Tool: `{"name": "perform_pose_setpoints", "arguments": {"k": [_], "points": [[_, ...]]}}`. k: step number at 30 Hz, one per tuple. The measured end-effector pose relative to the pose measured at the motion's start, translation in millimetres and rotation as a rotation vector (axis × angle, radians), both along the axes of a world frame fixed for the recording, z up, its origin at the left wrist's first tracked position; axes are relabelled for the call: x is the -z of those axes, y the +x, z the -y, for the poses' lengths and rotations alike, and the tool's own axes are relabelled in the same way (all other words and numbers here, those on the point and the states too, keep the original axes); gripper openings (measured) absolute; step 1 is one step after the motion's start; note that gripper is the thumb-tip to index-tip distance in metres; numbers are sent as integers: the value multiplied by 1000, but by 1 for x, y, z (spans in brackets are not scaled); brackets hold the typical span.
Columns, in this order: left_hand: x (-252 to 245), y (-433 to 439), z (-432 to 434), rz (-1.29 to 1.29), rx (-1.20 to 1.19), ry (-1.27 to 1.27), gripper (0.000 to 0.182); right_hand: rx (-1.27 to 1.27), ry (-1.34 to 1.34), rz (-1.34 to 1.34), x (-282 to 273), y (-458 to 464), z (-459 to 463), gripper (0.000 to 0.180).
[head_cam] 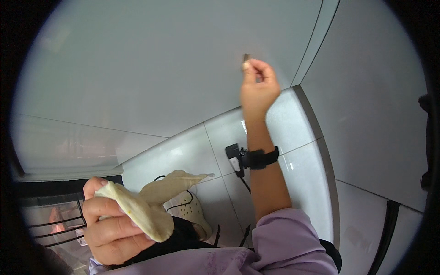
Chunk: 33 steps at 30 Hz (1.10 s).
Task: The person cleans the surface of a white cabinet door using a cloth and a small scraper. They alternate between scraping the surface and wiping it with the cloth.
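Note:
At the lower left, my left hand (110, 223) grips a pale cream, limp cloth (154, 213), which looks like a chamois; its free end hangs over the floor. Higher up, my right hand (259, 80) pinches a small, brownish, thin piece (246, 57) between thumb and fingers, against or just in front of a smooth light-grey wall panel (154, 68). What this piece is cannot be told. A black strap with a small camera-like device (235, 160) and a cable sits on my right forearm.
White floor tiles (185, 147) lie below, with a dark skirting strip (311, 113) along the right-hand wall. A cream clog (187, 209) stands on the floor. Black rack bars (56, 232) are at the lower left, with reddish things behind them.

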<state>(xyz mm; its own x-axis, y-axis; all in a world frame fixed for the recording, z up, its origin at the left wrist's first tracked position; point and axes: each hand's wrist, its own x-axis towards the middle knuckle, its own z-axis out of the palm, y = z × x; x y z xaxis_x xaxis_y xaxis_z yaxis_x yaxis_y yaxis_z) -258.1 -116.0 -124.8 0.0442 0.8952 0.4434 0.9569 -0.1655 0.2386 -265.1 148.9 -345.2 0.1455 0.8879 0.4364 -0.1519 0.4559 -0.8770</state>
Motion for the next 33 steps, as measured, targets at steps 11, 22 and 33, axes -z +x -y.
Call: {"name": "perform_pose_setpoints", "arguments": {"k": [11, 22, 33], "points": [[0, 1, 2, 8, -35, -34, 17, -32, 153, 13, -14, -16, 26, 7], [-1, -14, 25, -62, -26, 22, 17, -175, -403, -377, 57, 4, -17, 12], [3, -14, 14, -56, -8, -4, 16, -109, -242, -174, 36, -19, 23, 9]]}}
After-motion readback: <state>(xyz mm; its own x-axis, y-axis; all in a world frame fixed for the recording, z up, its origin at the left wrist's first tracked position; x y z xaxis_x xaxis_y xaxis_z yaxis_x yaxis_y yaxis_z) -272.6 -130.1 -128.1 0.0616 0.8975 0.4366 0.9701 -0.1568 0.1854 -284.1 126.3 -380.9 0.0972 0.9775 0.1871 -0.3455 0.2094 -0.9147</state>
